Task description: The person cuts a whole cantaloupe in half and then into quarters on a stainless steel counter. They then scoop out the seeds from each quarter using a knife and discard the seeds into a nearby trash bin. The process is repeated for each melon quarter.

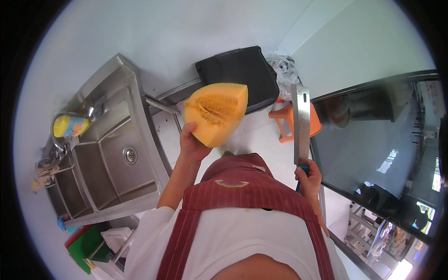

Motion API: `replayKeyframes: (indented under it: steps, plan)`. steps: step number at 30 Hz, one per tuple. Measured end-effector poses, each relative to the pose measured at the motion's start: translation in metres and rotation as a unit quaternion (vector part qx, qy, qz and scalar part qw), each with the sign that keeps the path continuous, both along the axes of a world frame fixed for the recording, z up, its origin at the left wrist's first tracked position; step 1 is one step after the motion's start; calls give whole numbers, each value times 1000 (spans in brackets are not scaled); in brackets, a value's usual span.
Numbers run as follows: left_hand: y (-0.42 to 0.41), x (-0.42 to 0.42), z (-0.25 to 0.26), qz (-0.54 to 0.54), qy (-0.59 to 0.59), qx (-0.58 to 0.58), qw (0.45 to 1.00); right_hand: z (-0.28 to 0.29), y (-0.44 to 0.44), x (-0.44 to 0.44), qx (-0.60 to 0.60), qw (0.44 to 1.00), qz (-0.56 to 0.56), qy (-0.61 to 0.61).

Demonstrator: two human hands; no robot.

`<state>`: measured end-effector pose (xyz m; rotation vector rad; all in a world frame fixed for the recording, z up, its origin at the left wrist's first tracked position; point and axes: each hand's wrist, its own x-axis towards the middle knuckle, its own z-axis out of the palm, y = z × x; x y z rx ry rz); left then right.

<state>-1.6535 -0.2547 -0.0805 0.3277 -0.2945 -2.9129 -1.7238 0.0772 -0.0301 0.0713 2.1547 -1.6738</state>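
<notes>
My left hand [193, 144] holds a cut piece of orange-fleshed melon [218, 113] by its lower edge. Its cut face is turned up, showing the seed hollow with seeds and fibres still in it. On the other side, my right hand [309, 179] grips the blue-green handle [303, 170] of a large, broad-bladed knife [302, 122]. The blade points away from me and is well apart from the melon. Most of the handle is hidden by my fingers.
A stainless steel sink [115, 154] with a tap [57, 122] and a yellow bottle [71, 126] stands at left. Ahead are a black bin [241, 66] and a clear plastic bag [284, 71]. An orange stool [286, 120] and a dark glossy surface [371, 140] lie at right.
</notes>
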Motion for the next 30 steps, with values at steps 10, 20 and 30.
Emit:
replayKeyframes:
  steps: [10,20,30]
  plan:
    - [-31,-26,-11,37,-65,19,997,-17,-45,-78,-31,999,14,-21]
    - [-20,-43,-25,8,-115,-5,993,-16,-88,-129,4,982,189,10]
    - [-8,-113,-30,-23,-145,-152,977,-2,-130,-179,175,901,390,72]
